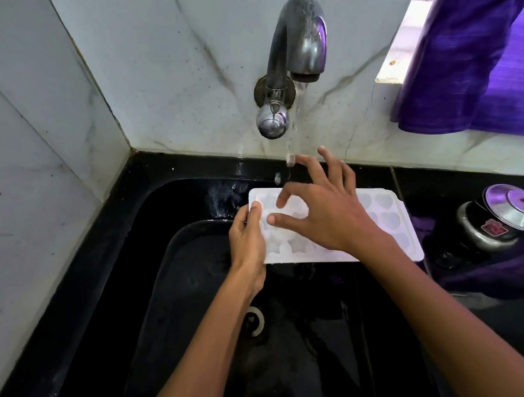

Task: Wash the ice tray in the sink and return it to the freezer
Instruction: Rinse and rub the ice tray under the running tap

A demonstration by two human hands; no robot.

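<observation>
The white ice tray (pixel 384 217) is held over the black sink (pixel 178 267), cavities up, its long axis running left to right. The left hand (pixel 247 240) grips its left end, thumb on top. The right hand (pixel 321 212) rests spread-fingered on the cavities, under water from the tap (pixel 297 51).

A home kitchen: black sink (pixel 131 302) under a wall tap (pixel 293 55), marble-tiled walls (pixel 165 65), pressure cooker (pixel 494 220) alongside.

- A single head-worn, wide-angle view, looking forward and steeply down into a black sink (pixel 110 273).
- It sits close above both forearms, facing the tiled wall (pixel 181 63) and tap (pixel 298 45).
- Straight edges bow near the borders.
</observation>
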